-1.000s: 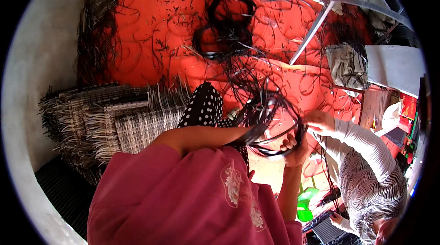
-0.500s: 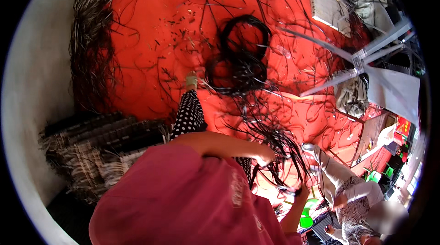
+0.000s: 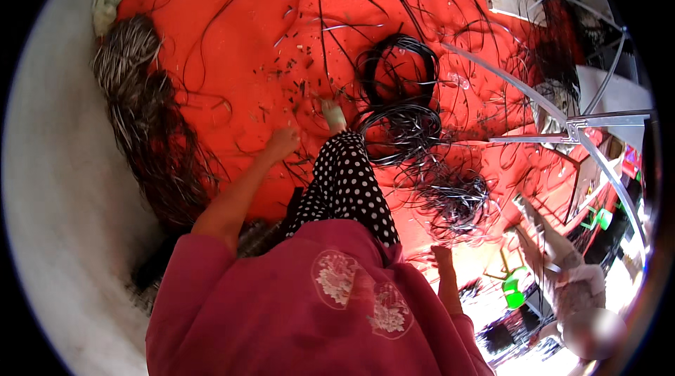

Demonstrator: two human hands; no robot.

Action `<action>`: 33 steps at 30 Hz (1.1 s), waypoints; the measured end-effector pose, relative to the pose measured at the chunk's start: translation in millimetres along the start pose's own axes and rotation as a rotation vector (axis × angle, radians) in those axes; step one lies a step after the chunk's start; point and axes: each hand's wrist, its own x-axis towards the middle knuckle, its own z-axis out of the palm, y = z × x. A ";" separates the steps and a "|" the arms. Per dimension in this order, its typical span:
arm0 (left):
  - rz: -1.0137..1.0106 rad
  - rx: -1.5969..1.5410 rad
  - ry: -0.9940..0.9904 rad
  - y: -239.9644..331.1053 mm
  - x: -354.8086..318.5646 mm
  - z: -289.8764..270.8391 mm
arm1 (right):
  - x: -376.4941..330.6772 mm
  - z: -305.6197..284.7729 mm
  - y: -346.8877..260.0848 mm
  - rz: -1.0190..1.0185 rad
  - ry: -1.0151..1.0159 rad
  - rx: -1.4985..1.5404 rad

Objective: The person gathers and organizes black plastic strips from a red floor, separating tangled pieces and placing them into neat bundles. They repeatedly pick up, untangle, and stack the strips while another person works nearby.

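A mat (image 3: pixel 232 59) is spread over the floor. Coils of cord (image 3: pixel 397 94) are laid ahead of the outstretched leg (image 3: pixel 348 186), with a looser tangle (image 3: pixel 450 196) to their right. Strand bundles (image 3: pixel 151 137) are piled along the mat's left edge. A metal frame (image 3: pixel 576 126) is set at the right.

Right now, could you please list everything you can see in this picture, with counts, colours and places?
Floor mat: one, red-orange, under everything.
Coils of cord: two or more, black, centre, beyond the foot.
Tangled strands: one pile, black, right of the leg.
Fibre bundle: one, brown-grey, along the left edge.
Metal frame: one, grey, right.
Other person: one, patterned clothes, lower right.
Green object: one, lower right.
Polka-dot leg: black-white, centre.
Left hand: on the mat, empty.
Right hand: empty, near the strands.
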 end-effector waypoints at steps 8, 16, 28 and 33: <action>0.133 -0.030 0.191 4.0 20.2 -109.0 | 140.9 207.8 -300.1 -1.086 0.246 -1.523; 0.149 0.217 -0.135 -46.0 174.0 -126.6 | 297.9 409.6 -548.7 -0.903 0.252 -0.566; 1.005 1.137 -0.215 -19.1 599.6 -97.0 | 470.1 516.1 -608.9 -0.260 0.852 -0.290; 0.975 1.105 -0.154 -13.9 659.8 -60.8 | 452.6 531.9 -602.8 -0.222 0.952 -0.435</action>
